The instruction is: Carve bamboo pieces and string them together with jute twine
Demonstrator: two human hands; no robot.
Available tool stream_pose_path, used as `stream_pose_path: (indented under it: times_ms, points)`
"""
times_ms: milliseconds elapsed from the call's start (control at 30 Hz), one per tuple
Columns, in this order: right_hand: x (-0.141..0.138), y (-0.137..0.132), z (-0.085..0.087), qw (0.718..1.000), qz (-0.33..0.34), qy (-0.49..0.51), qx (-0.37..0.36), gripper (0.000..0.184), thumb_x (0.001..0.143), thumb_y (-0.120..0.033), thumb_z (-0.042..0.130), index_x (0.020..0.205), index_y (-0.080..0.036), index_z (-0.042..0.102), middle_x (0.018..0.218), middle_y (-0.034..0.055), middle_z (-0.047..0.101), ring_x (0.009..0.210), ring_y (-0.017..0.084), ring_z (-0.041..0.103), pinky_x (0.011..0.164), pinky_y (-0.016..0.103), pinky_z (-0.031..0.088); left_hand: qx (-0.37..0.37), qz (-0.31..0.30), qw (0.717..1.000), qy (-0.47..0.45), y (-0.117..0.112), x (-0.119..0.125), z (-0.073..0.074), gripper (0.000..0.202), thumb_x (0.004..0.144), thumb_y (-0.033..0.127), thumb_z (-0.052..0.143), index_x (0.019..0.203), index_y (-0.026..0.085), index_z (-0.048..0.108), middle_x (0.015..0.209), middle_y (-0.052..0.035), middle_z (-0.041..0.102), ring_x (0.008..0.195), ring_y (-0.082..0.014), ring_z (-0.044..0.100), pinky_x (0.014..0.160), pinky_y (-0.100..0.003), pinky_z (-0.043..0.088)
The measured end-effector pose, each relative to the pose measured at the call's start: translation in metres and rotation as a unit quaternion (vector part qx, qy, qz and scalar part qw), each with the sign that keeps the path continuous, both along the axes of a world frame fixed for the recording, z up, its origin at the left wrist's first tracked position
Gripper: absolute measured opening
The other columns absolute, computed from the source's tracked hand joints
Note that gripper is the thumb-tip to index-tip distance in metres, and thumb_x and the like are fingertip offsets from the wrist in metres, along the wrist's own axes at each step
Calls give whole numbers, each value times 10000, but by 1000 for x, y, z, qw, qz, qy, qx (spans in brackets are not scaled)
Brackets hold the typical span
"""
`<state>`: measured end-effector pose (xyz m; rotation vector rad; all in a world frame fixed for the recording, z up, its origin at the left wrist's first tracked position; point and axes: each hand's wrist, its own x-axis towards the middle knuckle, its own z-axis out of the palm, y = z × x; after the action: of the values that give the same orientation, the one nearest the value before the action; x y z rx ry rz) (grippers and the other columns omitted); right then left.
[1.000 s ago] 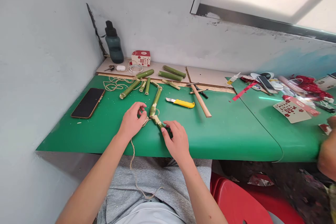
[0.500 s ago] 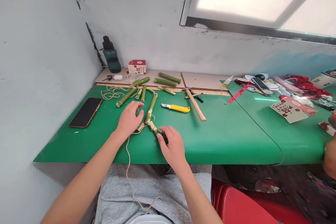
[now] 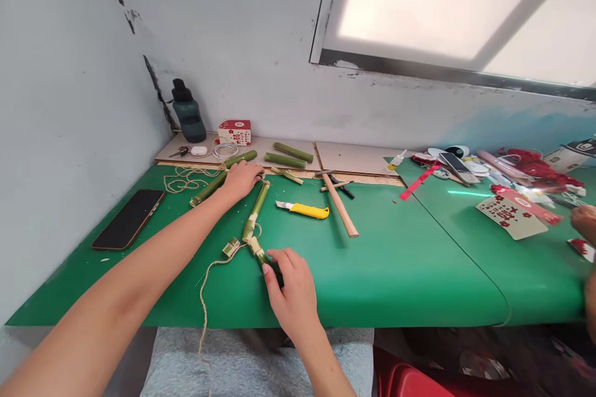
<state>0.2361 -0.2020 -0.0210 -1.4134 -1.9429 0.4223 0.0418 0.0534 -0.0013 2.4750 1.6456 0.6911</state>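
Observation:
My left hand (image 3: 243,180) reaches over the short bamboo pieces at the back of the mat, palm down with fingers curled. Its fingertips are beside the end of a small bamboo piece (image 3: 264,176); whether they grip it is hidden. My right hand (image 3: 292,279) has thumb and fingers about the lower end of a notched bamboo piece (image 3: 256,248). That piece meets a longer bamboo stick (image 3: 256,211) at an angle, with twine (image 3: 203,298) near the joint. A short bamboo block (image 3: 231,247) lies just left of the joint.
A yellow utility knife (image 3: 310,211) and a hammer (image 3: 342,208) lie to the right. Bamboo lengths (image 3: 285,160) rest at the back. A phone (image 3: 129,219) is at left, a bottle (image 3: 189,113) by the wall. Another person's hand (image 3: 584,223) shows at far right.
My left hand has moved forward from beside the joint to the small bamboo pieces, uncovering the short block. My right hand stays at the notched piece. The view has shifted slightly.

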Motion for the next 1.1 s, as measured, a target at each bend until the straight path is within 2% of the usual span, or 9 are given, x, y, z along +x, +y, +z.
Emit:
stream_pose_path:
  times_ms: [167, 400, 567, 700, 800, 867, 933, 1000, 1100]
  points:
    - [1, 0, 0, 1000, 8, 7, 9, 211, 1070, -273, 512, 1223, -232, 653, 1078, 66, 713, 942, 225, 665, 800, 364, 498, 109, -18, 989, -98, -30, -15, 8, 266, 1062, 286, 480, 1247, 198, 650, 1215, -127, 731, 1128, -292, 670, 996, -448, 518]
    - [2, 1, -1, 1000, 9, 1, 18, 212, 1077, -296, 501, 1206, -240, 659, 1051, 60, 714, 916, 225, 675, 771, 354, 507, 248, -77, 946, -194, -104, -24, 32, 170, 1078, 273, 514, 1244, 257, 549, 1268, -85, 721, 1239, -208, 663, 1064, -403, 533]
    - [2, 2, -2, 999, 6, -9, 30, 225, 1081, -311, 492, 1206, -236, 663, 1048, 66, 720, 892, 223, 683, 765, 350, 516, 321, -148, 908, -222, -134, -22, 61, 273, 1001, 153, 648, 1233, 276, 574, 1185, -62, 748, 1124, -204, 696, 954, -388, 565]
    - [2, 2, -2, 999, 5, -15, 31, 234, 1082, -325, 489, 1199, -234, 671, 1035, 62, 719, 876, 212, 678, 766, 344, 518, 348, -134, 902, -219, -161, -29, 72, 268, 976, 187, 699, 1211, 274, 605, 1053, -44, 743, 985, -201, 691, 865, -367, 565]
    - [1, 3, -1, 1000, 2, -14, 23, 245, 1083, -326, 484, 1200, -225, 674, 1036, 66, 717, 876, 211, 674, 773, 346, 515, 292, -62, 930, -215, -204, -42, 54, 187, 976, 253, 704, 1154, 276, 651, 966, -28, 724, 860, -186, 672, 772, -335, 550]
    - [0, 3, -1, 1000, 1, -15, 15, 247, 1081, -322, 488, 1205, -219, 675, 1041, 67, 716, 887, 213, 673, 787, 351, 513, 179, 36, 964, -196, -238, -52, 32, 114, 1004, 296, 662, 1116, 278, 672, 964, -25, 725, 827, -181, 663, 784, -342, 538]
    - [0, 2, -1, 1000, 2, -17, 11, 242, 1078, -320, 497, 1203, -218, 678, 1043, 68, 717, 898, 216, 670, 800, 357, 510, 51, 102, 975, -193, -266, -59, 8, 136, 1025, 359, 613, 1095, 277, 695, 983, -35, 727, 862, -196, 671, 797, -348, 542]
    - [-1, 2, 0, 1000, 5, -20, 13, 238, 1075, -321, 504, 1199, -220, 681, 1043, 69, 719, 903, 219, 665, 806, 360, 507, -36, 129, 975, -179, -280, -62, -9, 176, 1022, 404, 600, 1067, 283, 719, 1009, -35, 733, 906, -210, 680, 794, -346, 543]
    - [0, 1, 0, 1000, 10, -22, 11, 238, 1077, -320, 501, 1200, -223, 680, 1047, 69, 717, 901, 217, 659, 807, 360, 505, -78, 145, 977, -138, -279, -59, -19, 172, 1011, 403, 605, 1038, 286, 728, 985, -22, 733, 904, -223, 681, 791, -361, 522]
